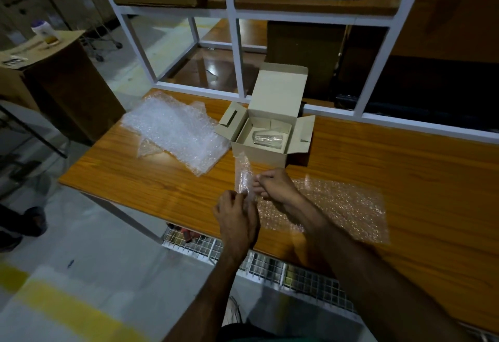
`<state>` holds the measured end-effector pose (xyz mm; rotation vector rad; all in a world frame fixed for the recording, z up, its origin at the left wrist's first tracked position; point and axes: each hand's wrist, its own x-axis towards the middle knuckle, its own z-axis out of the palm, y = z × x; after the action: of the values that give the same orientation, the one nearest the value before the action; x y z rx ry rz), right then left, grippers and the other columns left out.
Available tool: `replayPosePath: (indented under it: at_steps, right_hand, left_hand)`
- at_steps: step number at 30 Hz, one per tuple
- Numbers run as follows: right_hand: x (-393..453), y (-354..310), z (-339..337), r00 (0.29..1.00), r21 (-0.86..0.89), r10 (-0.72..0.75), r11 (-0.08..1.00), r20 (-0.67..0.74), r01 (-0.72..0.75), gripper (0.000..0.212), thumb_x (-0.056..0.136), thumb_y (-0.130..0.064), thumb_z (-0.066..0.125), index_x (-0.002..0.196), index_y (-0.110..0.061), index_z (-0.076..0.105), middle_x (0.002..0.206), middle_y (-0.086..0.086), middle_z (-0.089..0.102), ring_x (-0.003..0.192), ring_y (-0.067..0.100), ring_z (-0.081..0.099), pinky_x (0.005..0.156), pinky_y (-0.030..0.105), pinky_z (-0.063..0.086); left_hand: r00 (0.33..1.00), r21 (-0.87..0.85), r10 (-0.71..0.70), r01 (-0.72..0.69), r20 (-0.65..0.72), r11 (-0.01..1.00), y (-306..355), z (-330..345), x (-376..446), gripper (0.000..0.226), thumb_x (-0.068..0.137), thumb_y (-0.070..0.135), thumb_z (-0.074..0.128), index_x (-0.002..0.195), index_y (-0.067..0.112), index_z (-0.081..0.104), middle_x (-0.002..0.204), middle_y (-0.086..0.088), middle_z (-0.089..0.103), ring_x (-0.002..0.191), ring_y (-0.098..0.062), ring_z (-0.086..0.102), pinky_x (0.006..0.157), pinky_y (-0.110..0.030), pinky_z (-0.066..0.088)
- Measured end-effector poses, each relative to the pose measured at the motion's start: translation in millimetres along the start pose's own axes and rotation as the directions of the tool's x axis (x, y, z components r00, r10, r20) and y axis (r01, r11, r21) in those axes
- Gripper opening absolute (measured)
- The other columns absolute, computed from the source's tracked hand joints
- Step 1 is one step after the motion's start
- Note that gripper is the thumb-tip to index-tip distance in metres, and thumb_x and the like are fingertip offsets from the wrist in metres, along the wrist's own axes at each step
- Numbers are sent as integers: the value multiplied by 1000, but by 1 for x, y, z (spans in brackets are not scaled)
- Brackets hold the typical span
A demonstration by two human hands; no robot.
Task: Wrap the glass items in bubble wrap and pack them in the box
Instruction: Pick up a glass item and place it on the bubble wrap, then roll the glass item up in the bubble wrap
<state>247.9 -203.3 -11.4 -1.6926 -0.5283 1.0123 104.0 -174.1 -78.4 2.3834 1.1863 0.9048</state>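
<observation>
Cardboard box (266,139) sits open near the far edge of the worktop (405,169), lid flap upright at the back, side flaps spread. Inside: one clear glass (264,137) lying on its side on the box floor, unwrapped.

Near edge of the worktop: both hands on a narrow, upright bubble-wrapped bundle (243,177), just in front of the box. Left hand (236,216) closed round the bundle's lower end; right hand (274,183) pinching the wrap at its side. Contents of the bundle cannot be made out through the wrap.

A flat bubble wrap sheet (340,206) lies under the right forearm, running toward the near right edge. A loose pile of bubble wrap sheets (172,131) lies toward the far left corner, just beside the box's left flap.

White frame (237,52) rises along the far edge behind the box. Wire basket (259,263) hangs below the near edge.
</observation>
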Motion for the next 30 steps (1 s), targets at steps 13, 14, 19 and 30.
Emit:
replayPosePath:
  at_steps: [13, 14, 19, 30]
  right_hand:
    - [-36, 60, -36, 927, -700, -323, 618, 190, 359, 32, 104, -12, 53, 119, -32, 74, 129, -12, 66, 114, 3, 58, 96, 27, 47]
    - [-39, 69, -41, 915, -774, -337, 510, 221, 375, 34, 104, -13, 51, 123, -33, 72, 136, -11, 62, 124, 8, 56, 102, 29, 46]
    - [-50, 98, -57, 916, -862, -288, 345, 278, 370, 54, 100, -31, 29, 148, -33, 55, 163, -5, 43, 149, 19, 37, 122, 52, 33]
    - [-58, 99, -67, 859, -818, -392, 335, 330, 467, 74, 82, 9, 44, 143, -29, 62, 161, -2, 46, 151, 23, 38, 126, 60, 18]
  left_hand:
    - [997, -383, 30, 0, 72, 924, 19, -3, 6, 28, 98, 37, 54, 113, 16, 65, 102, -1, 63, 92, -18, 54, 69, -35, 49]
    - [997, -391, 11, 18, 72, 920, 21, 0, 6, 22, 96, 29, 60, 114, 16, 62, 103, -1, 59, 92, -17, 53, 68, -35, 48]
    - [993, -400, -87, 112, 81, 910, 27, 5, 3, 41, 87, 16, 71, 125, 8, 58, 114, -5, 48, 95, -16, 47, 70, -22, 39]
    - [953, -198, -241, 275, 181, 941, 20, 10, 15, 55, 89, 45, 76, 129, 10, 59, 112, -4, 63, 96, -20, 59, 73, -38, 56]
